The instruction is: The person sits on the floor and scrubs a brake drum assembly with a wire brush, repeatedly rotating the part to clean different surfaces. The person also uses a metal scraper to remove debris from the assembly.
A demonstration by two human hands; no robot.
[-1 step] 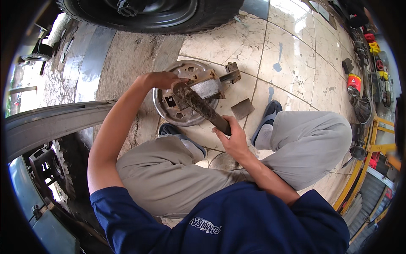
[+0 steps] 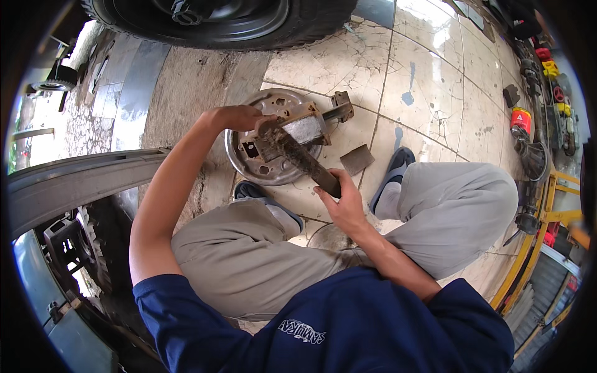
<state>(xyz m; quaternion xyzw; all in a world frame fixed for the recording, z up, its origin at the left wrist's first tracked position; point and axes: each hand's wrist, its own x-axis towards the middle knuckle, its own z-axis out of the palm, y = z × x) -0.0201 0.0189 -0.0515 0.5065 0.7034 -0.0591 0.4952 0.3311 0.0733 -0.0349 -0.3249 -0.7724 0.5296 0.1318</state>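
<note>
A long, dark, grimy strip-shaped piece (image 2: 301, 156) with a rounded far end slants between my hands, above a round metal plate (image 2: 233, 155). My right hand (image 2: 345, 202) grips its near end, thumb on one side and fingers on the other. At the far end, my left hand (image 2: 239, 118) has its fingers closed on the piece, though the fingertips are partly hidden. Under the strip, a rusty bracket-like metal part (image 2: 308, 129) with a pale flat face lies across the plate. Beside the plate, a square grey-brown sheet (image 2: 357, 160) rests on the tiles.
A large tyre (image 2: 242, 37) stands at the far side. On the left are a grey metal beam (image 2: 87, 180) and a bluish vehicle panel (image 2: 62, 298). A red and yellow can (image 2: 521, 120), a yellow frame (image 2: 528, 267) and several tools line the right. My sandalled feet flank the plate's near side.
The strip has turned slightly between my hands, showing more of its rough face. My arms and the parts on the floor keep their places.
</note>
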